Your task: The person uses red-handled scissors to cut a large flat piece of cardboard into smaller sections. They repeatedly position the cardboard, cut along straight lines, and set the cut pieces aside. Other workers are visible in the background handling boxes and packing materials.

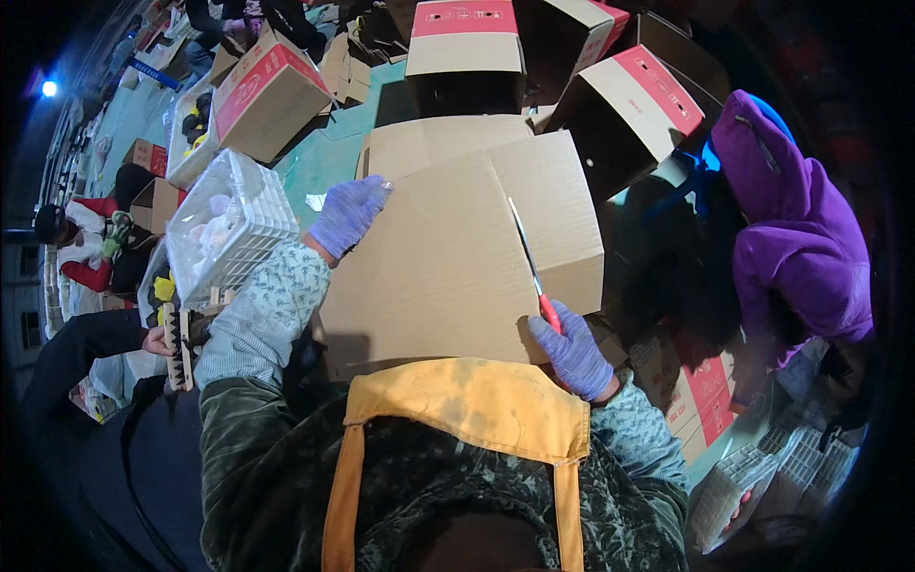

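A large piece of plain brown cardboard lies before me, with a fold line running down its right part. My left hand, in a purple knit glove, is at its upper left edge; the fingertips look closed on that edge. In my right hand, also gloved, is a long-bladed tool with a red handle, perhaps a knife or scissors; its narrow metal blade points up and away over the cardboard. Another cardboard panel shows behind the first.
Printed cartons with red bands stand beyond, one tilted at upper left. A white plastic crate lined with film is left. A person in purple is at right; other people are at left, one hand near a wooden-looking object.
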Available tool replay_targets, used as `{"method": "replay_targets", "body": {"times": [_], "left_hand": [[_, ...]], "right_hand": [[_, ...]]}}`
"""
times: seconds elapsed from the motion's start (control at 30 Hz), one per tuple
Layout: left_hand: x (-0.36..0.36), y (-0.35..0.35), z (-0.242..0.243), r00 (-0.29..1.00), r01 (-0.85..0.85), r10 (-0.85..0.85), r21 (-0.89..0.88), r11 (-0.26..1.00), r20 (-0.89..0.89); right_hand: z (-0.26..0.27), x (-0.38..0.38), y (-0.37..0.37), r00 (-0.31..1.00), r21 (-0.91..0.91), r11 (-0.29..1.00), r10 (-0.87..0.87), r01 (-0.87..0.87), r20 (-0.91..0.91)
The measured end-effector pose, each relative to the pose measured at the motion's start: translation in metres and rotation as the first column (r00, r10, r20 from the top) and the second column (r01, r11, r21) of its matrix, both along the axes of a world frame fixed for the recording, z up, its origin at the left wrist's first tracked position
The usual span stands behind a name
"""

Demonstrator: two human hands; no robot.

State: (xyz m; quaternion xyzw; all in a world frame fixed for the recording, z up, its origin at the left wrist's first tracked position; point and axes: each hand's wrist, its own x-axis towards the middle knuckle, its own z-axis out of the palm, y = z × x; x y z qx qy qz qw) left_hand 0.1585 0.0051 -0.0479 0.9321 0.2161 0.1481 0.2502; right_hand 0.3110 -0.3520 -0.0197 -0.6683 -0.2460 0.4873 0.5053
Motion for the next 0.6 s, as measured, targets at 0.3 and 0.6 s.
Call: {"method": "replay_targets", "body": {"times": [0.3, 0.6], "left_hand": [[-0.001, 0.001, -0.005, 1.0, -0.003, -0.001, 0.134, 0.991, 0.03], [0.002, -0.006, 0.005, 0.999, -0.037, 0.036, 0.075, 0.996, 0.017]], "right_hand": [[-0.011, 0.023, 0.015, 0.994, -0.036, 0.999, 0.041, -0.037, 0.102], [0.004, 0.037, 0.027, 0.995, 0.035, 0.997, 0.075, -0.073, -0.068]]}}
